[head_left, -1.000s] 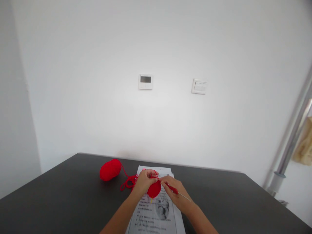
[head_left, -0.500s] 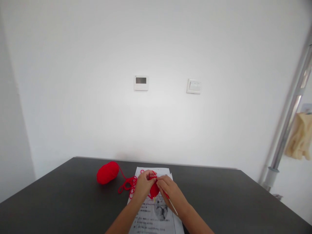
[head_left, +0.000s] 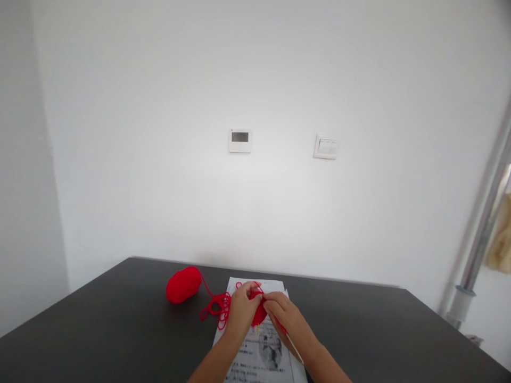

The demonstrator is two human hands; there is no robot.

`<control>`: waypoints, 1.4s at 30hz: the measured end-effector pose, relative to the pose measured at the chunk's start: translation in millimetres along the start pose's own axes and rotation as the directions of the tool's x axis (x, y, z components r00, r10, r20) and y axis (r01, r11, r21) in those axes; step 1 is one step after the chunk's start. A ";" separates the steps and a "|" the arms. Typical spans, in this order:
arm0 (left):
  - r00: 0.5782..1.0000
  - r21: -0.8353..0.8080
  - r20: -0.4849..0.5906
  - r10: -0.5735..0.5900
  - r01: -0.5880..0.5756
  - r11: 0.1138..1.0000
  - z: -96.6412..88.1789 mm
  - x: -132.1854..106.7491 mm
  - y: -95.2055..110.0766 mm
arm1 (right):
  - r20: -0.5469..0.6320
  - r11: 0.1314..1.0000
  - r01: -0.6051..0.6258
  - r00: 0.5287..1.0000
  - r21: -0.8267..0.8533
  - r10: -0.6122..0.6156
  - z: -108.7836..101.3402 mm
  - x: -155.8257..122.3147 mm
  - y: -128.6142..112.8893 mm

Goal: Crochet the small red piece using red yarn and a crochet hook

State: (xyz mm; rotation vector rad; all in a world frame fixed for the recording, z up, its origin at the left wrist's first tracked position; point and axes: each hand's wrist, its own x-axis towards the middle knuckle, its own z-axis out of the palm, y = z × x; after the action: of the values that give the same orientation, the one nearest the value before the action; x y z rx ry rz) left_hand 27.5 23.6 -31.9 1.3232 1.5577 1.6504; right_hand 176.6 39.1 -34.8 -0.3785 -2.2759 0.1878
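Note:
My left hand (head_left: pixel 241 309) pinches a small red yarn piece (head_left: pixel 259 316) at its top edge. A tiny yellow bit (head_left: pixel 257 328) sticks out at the bottom of that piece. My right hand (head_left: pixel 290 322) is closed around a thin pale crochet hook (head_left: pixel 295 349), whose back end points down toward me; its working tip is hidden by the fingers and yarn. The fingertips of both hands nearly meet at the piece. Loose red yarn (head_left: pixel 219 305) lies in loops left of my left hand and runs to a red yarn ball (head_left: pixel 183 285).
Printed sheets (head_left: pixel 255 364) with a dark picture lie under my hands on the dark table (head_left: pixel 120 330). Behind the table stands a white wall with a panel (head_left: pixel 240 141) and a switch (head_left: pixel 326 147). A metal pipe (head_left: pixel 485 229) rises at the right.
The whole view has shifted, so everything appears slightly further right and lower. Both hands keep their hold on the red piece and the hook, with only slight finger movement.

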 end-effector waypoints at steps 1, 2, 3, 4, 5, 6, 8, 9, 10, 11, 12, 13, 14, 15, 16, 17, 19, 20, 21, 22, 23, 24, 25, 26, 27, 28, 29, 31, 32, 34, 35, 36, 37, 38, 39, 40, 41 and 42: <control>1.000 -0.009 0.005 0.000 0.000 1.000 -0.4 0.1 0.1 | 0.005 1.000 -0.004 1.000 -0.002 0.004 0.2 0.0 0.5; 1.000 -0.016 0.011 0.000 0.000 1.000 -0.7 0.0 0.5 | 0.008 1.000 -0.011 1.000 -0.006 0.011 0.6 0.0 1.1; 1.000 -0.019 0.015 -0.003 0.003 1.000 -0.9 -0.3 1.1 | 0.001 1.000 -0.015 1.000 -0.015 0.015 1.0 0.0 1.7; 1.000 -0.023 0.023 -0.006 0.007 1.000 -1.0 -0.6 1.9 | -0.011 1.000 -0.016 1.000 -0.024 0.016 1.2 0.1 2.3; 0.999 -0.032 0.035 -0.008 0.009 0.999 -0.8 -0.8 2.5 | -0.023 0.999 -0.017 1.000 -0.033 0.016 1.1 0.3 2.7; 0.999 -0.051 0.053 -0.011 0.013 0.999 -0.6 -0.7 2.8 | -0.030 0.999 -0.021 0.999 -0.037 0.019 0.6 0.4 2.9; 0.995 -0.116 0.099 -0.030 0.041 0.992 -0.2 0.5 1.9 | -0.034 0.999 -0.031 0.999 -0.030 0.030 -1.5 0.9 2.7; 0.991 -0.159 0.126 -0.050 0.070 0.985 -0.3 1.6 0.5 | -0.031 0.999 -0.036 0.999 -0.021 0.036 -2.9 1.1 2.5; 0.985 -0.203 0.155 -0.076 0.107 0.973 -0.6 2.9 -1.3 | -0.027 0.999 -0.040 0.999 -0.010 0.040 -4.4 1.2 2.5; 0.977 -0.241 0.187 -0.106 0.150 0.959 -1.3 4.3 -3.4 | -0.024 0.999 -0.036 0.999 0.000 0.036 -5.9 1.2 2.8; 0.966 -0.275 0.221 -0.135 0.195 0.942 -2.4 5.6 -5.6 | -0.019 1.000 -0.025 0.999 0.010 0.026 -7.2 1.1 3.3; 0.953 -0.304 0.256 -0.161 0.237 0.923 -3.7 6.6 -7.6 | -0.012 1.000 -0.009 1.000 0.018 0.010 -8.2 1.0 4.3; 0.939 -0.332 0.291 -0.186 0.281 0.900 -5.0 7.1 -9.3 | -0.003 1.000 0.009 1.000 0.026 -0.009 -9.0 0.8 5.5; 0.922 -0.362 0.325 -0.212 0.328 0.872 -6.3 7.1 -10.2 | 0.002 0.999 0.034 0.999 0.032 -0.034 -9.5 0.6 6.8; 0.903 -0.394 0.359 -0.237 0.377 0.838 -7.2 6.5 -10.5 | 0.006 0.998 0.059 0.998 0.035 -0.060 -9.7 0.5 8.2; 0.884 -0.429 0.391 -0.257 0.422 0.799 -7.7 5.3 -10.1 | 0.006 0.996 0.081 0.997 0.034 -0.081 -9.6 0.4 9.3; 0.854 -0.501 0.442 -0.273 0.488 0.715 -6.8 1.6 -7.9 | -0.012 0.993 0.114 0.993 0.022 -0.114 -8.2 0.3 10.4; 0.847 -0.532 0.460 -0.267 0.504 0.680 -5.4 -0.5 -6.5 | -0.028 0.993 0.115 0.993 0.017 -0.115 -7.0 0.3 10.2; 0.845 -0.559 0.469 -0.257 0.509 0.654 -3.5 -2.7 -5.3 | -0.042 0.995 0.100 0.994 0.012 -0.099 -5.3 0.2 9.3; 0.849 -0.582 0.468 -0.246 0.505 0.638 -1.2 -4.6 -4.5 | -0.057 0.997 0.072 0.996 0.008 -0.072 -3.3 0.2 8.0; 0.859 -0.601 0.454 -0.237 0.491 0.630 1.1 -6.0 -4.2 | -0.071 0.999 0.035 0.997 0.009 -0.034 -1.1 0.2 6.4; 0.873 -0.613 0.430 -0.230 0.469 0.635 3.4 -7.0 -4.4 | -0.078 1.000 -0.010 0.997 0.012 0.011 1.3 0.3 4.4; 0.891 -0.616 0.395 -0.224 0.437 0.655 5.3 -7.4 -5.1 | -0.093 0.999 -0.048 0.994 0.019 0.050 3.8 0.5 2.3; 0.911 -0.605 0.348 -0.219 0.397 0.690 6.7 -7.1 -6.1 | -0.111 0.995 -0.093 0.989 0.034 0.096 6.2 0.8 0.3; 0.930 -0.575 0.300 -0.211 0.353 0.739 7.6 -6.4 -7.1 | -0.132 0.989 -0.138 0.981 0.054 0.144 8.4 1.4 -1.7; 0.946 -0.527 0.254 -0.200 0.308 0.792 7.8 -5.3 -8.0 | -0.146 0.981 -0.179 0.971 0.072 0.188 10.3 2.1 -3.4; 0.959 -0.465 0.216 -0.185 0.267 0.844 7.5 -3.9 -8.5 | -0.152 0.974 -0.210 0.963 0.082 0.221 12.0 2.8 -4.8; 0.973 -0.328 0.175 -0.148 0.200 0.923 5.5 -1.1 -8.7 | -0.142 0.971 -0.229 0.961 0.072 0.237 14.2 4.0 -6.5; 0.976 -0.267 0.174 -0.129 0.173 0.948 4.3 0.2 -8.7 | -0.131 0.973 -0.221 0.965 0.059 0.227 14.7 4.4 -6.8; 0.979 -0.175 0.183 -0.088 0.121 0.977 1.9 2.4 -9.1 | -0.105 0.979 -0.199 0.974 0.045 0.203 14.4 4.3 -6.5; 0.980 -0.140 0.186 -0.066 0.093 0.986 1.0 3.3 -10.0 | -0.094 0.980 -0.193 0.976 0.050 0.197 13.4 4.0 -6.0; 0.981 -0.110 0.187 -0.044 0.065 0.992 0.3 4.2 -11.1 | -0.084 0.979 -0.192 0.977 0.064 0.197 11.9 3.5 -5.5; 0.982 -0.081 0.185 -0.025 0.040 0.996 -0.2 4.9 -12.4 | -0.074 0.977 -0.196 0.977 0.082 0.202 9.9 3.0 -5.0; 0.983 -0.052 0.185 -0.007 0.017 0.999 -0.8 5.5 -13.5 | -0.063 0.975 -0.199 0.977 0.098 0.206 7.5 2.4 -4.4; 0.982 -0.022 0.188 0.007 -0.003 1.000 -1.4 6.0 -14.2 | -0.053 0.974 -0.200 0.977 0.111 0.207 4.9 2.0 -4.0; 0.981 0.005 0.194 0.018 -0.020 1.000 -2.3 6.4 -14.3 | -0.043 0.973 -0.198 0.978 0.116 0.204 2.2 1.7 -3.6; 0.980 0.029 0.197 0.028 -0.035 0.999 -3.4 6.6 -13.4 | -0.036 0.974 -0.192 0.980 0.118 0.197 -0.4 1.5 -3.2; 0.980 0.046 0.194 0.039 -0.049 0.998 -4.8 6.7 -11.7 | -0.032 0.976 -0.181 0.982 0.118 0.186 -2.7 1.4 -3.0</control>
State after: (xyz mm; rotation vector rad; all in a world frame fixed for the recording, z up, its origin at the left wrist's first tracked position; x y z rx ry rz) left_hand 17.7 29.7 -40.4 1.5067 1.4735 1.4675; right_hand 177.2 36.8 -31.2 -0.5273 -2.1757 0.3998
